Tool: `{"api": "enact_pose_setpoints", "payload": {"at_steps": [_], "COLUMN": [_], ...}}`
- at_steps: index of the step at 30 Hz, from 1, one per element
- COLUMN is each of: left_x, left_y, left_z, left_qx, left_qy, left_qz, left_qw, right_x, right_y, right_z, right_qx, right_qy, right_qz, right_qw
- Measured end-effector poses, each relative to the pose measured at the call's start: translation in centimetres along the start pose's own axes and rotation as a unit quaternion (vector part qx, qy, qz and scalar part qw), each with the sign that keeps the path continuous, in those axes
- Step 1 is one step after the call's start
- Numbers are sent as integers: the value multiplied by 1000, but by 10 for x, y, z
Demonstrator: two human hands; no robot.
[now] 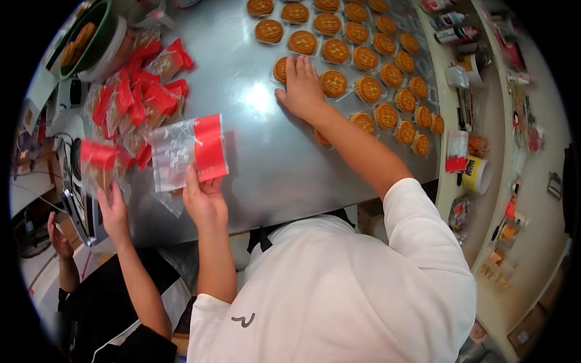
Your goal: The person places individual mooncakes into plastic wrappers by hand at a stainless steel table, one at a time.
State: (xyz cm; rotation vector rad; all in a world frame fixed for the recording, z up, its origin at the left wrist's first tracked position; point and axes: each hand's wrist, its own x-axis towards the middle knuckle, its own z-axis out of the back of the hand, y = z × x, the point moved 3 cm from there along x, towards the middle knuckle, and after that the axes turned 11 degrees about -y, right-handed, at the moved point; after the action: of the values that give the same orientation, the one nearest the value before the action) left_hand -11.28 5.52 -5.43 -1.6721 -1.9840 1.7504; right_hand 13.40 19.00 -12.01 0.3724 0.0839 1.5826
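Listed farthest left of the left hand: a co-worker's outer hand (60, 239), raised. Set above that, well away from the left hand: a green basin (104, 40), with brown cakes (79, 45) inside. Noted just left of the left hand: the co-worker's nearer hand (114, 212), at a blurred red-topped packet (99, 156). Piled up and left of the left hand: a heap of red-and-clear packets (130, 100), apparently filled.

Held in the left hand (209, 204), thumb and fingers closed on the lower edge: a clear bag with a red band (189, 152), apparently empty; mouth not distinguishable. Spread between both hands: bare steel table (254, 175).

Laid palm-down, thumb apart, up and right of the left hand: the right hand (302, 91), fingers partly over a round patterned cake (279, 69); grip hidden, impossible to tell. Ranged beyond and right of the right hand: rows of cakes (368, 89) in clear trays (345, 95). Placed farthest right: a shelf (446, 115) with bottles (457, 34) and a white-and-yellow tub (475, 174).

Judged in hand: picking out one cake for bagging. Called for next, on that reading: securing cake and tray together, lifting without marking the pattern, carrying leftward to the left hand, and spreading the bag wide enough for entry.
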Motion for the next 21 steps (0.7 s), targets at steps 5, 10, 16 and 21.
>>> {"api": "enact_pose_setpoints", "payload": {"at_steps": [5,10,16,21], "left_x": [5,6,0,-9], "left_y": [-11,-23,-23,-7], "left_z": [1,-9,-23,-31], "left_qx": [-42,-63,-71,-66], "left_qy": [15,28,42,20], "left_qz": [33,60,98,71], "left_qw": [998,996,992,995], "right_x": [7,26,20,-30], "right_y": [23,12,24,70], "right_z": [10,-7,0,117], "right_qx": [19,35,130,278], "right_qy": [-8,80,45,-106], "right_qz": [67,137,62,73], "right_qw": [998,987,989,952]}}
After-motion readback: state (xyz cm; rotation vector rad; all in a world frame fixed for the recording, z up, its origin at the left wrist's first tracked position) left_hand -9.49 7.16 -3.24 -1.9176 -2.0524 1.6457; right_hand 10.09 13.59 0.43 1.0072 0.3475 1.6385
